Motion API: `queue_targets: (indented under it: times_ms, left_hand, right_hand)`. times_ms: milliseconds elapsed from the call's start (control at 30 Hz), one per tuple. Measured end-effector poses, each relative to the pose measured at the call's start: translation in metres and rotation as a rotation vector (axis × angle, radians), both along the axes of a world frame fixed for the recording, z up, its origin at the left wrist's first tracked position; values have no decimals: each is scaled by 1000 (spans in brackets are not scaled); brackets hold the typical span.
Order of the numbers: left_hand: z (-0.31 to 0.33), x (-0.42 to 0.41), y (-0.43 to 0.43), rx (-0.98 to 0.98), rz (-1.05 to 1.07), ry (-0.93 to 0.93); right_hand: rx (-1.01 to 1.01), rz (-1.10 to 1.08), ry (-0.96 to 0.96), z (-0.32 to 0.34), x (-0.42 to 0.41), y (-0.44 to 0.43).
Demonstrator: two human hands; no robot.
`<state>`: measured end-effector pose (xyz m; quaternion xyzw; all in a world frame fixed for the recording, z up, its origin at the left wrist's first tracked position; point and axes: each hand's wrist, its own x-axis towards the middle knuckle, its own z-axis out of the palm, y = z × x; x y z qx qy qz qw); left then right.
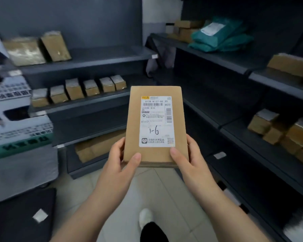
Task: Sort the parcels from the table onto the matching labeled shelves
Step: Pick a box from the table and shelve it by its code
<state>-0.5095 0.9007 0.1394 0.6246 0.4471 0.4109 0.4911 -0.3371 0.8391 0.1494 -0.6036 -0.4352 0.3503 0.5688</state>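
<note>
Head view, far left: stacked white cartons [16, 109] crowd the edge, print too blurred to read

On the left shelving [87, 103] we note a row of small brown boxes [77, 91]; the shelf tag [154, 56] on the upper level is a pale smear, nothing legible

Then the left hand [119, 161]: it pinches the near left corner of the parcel, thumb flat on the front face, fingers curled behind and mostly hidden

Centre, the parcel [155, 126]: flat brown carton held in the air between the two shelf runs, face towards us, touching no shelf; its white label [157, 119] bears a handwritten "1-6"

The right hand [191, 159] mirrors this, pinching the near right corner, thumb tip on the label's lower edge

On the right shelving [234, 126] we log green mailers [222, 37] far up and another tag [219, 155] on a lower lip, also unreadable

Risks as we judge them: with no tag legible from here, "1-6" could go to the wrong level by guesswork; both grips sit at the near end, so freeing one hand to reach could let the far end drop or twist out; with eyes on the label, a foot could catch a low shelf lip
</note>
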Motion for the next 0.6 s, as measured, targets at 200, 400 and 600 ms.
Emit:
queue_targets:
  times_ms: [200,400,600]
  left_hand:
    - [13,-5,120,93,113,51]
    - [48,-18,241,178,187,86]
    - [51,-51,331,223,260,190]
  right_hand:
    - [90,185,-68,9,1,146]
    - [114,213,-1,28,-5,298]
    - [136,267,25,30,-43,396]
